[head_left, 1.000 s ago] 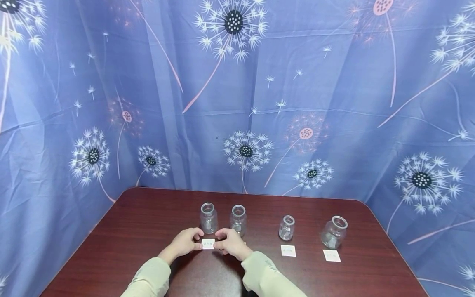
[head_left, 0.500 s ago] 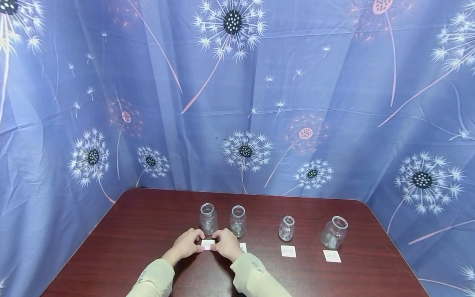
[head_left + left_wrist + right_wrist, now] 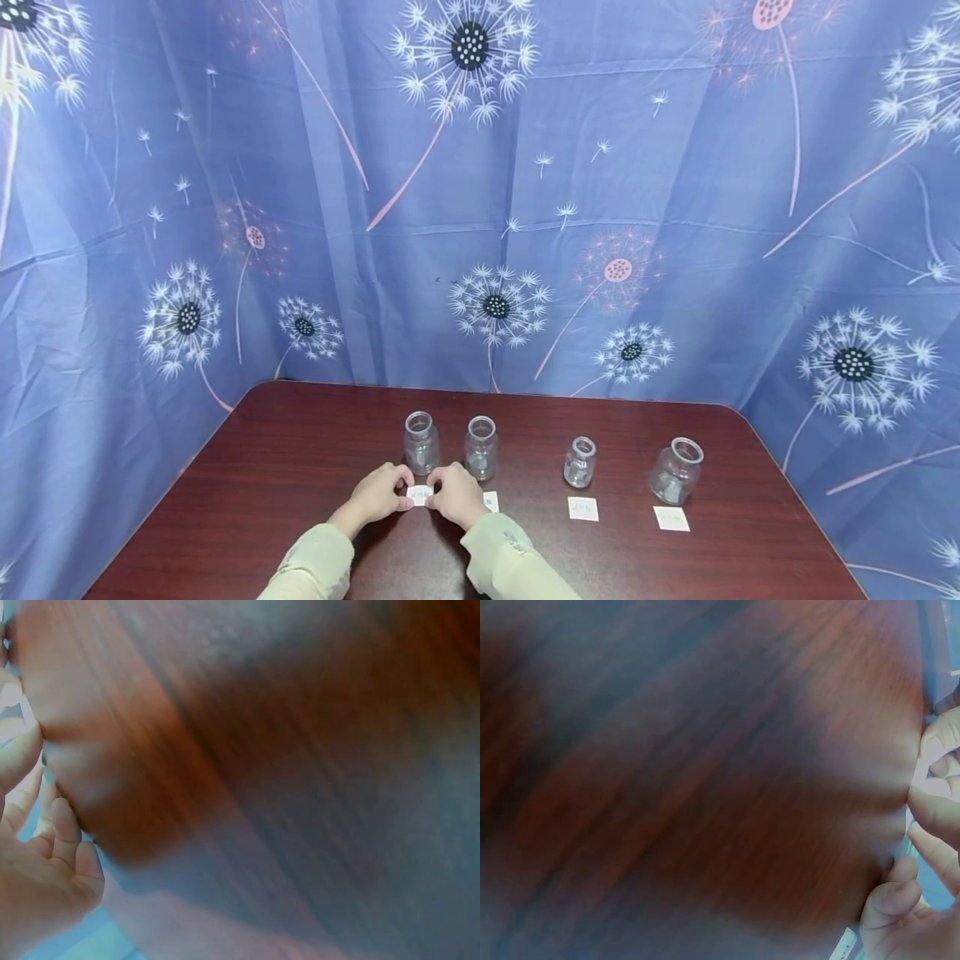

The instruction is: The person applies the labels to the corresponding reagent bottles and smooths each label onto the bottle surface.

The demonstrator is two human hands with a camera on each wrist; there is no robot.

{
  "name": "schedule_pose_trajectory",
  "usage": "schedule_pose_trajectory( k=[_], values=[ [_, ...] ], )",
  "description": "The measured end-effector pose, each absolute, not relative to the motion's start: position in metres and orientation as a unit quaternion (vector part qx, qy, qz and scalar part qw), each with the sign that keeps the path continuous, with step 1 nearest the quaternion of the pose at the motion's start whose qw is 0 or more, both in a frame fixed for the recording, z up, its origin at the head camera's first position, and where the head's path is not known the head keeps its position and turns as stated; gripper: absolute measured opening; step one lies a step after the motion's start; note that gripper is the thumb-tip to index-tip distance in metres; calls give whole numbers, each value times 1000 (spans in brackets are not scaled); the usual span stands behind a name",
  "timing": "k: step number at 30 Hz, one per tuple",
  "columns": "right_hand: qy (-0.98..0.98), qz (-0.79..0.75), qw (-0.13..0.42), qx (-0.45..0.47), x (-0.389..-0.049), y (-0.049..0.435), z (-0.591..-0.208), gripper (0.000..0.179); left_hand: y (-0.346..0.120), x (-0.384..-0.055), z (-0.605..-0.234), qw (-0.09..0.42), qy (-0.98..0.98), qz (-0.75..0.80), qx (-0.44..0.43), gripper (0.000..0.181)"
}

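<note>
A small white paper card (image 3: 420, 495) with handwriting lies on the table between my two hands. My left hand (image 3: 375, 495) holds its left edge, thumb at the near corner and index finger at the far one. On the opposite edge, the thumb and index finger of my right hand (image 3: 459, 495) hold it the same way. A glass jar (image 3: 422, 446) stands just behind this card. Another card (image 3: 491, 502) shows partly from behind my right hand, with a second jar (image 3: 481, 450) behind it. The left wrist view catches the thumb (image 3: 19, 761) beside the card's white edge.
Further right, a smaller jar (image 3: 580, 462) stands behind a written card (image 3: 582, 508). A wider jar (image 3: 676, 472) with its card (image 3: 671, 518) is near the right side of the dark red wooden table (image 3: 300, 433). A blue dandelion-patterned curtain (image 3: 420, 275) surrounds the table.
My right hand has shifted slightly left and closer to my left hand, uncovering part of the second card. The jars have stayed in place.
</note>
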State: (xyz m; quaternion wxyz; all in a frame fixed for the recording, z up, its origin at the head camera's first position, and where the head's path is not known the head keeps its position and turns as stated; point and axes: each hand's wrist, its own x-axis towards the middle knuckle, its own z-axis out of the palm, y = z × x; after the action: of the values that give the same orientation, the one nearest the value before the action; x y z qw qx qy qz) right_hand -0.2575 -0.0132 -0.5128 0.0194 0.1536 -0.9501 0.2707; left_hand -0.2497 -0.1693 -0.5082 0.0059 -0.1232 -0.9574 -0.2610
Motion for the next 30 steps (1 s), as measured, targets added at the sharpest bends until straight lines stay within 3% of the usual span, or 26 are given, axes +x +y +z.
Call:
schedule_pose_trajectory(
  k=[10, 24, 30],
  values=[
    [-952, 265, 24, 154, -255, -14, -512, 25, -169, -248, -506, 0, -958, -261, -123, 23],
    [-944, 297, 35, 141, -254, -14, -512, 18, -166, -243, -509, 38, -963, -231, -136, 25],
    [-910, 387, 4, 151, -257, -12, -512, 11, -167, -241, -512, 34, -956, -264, -125, 23]
  ],
)
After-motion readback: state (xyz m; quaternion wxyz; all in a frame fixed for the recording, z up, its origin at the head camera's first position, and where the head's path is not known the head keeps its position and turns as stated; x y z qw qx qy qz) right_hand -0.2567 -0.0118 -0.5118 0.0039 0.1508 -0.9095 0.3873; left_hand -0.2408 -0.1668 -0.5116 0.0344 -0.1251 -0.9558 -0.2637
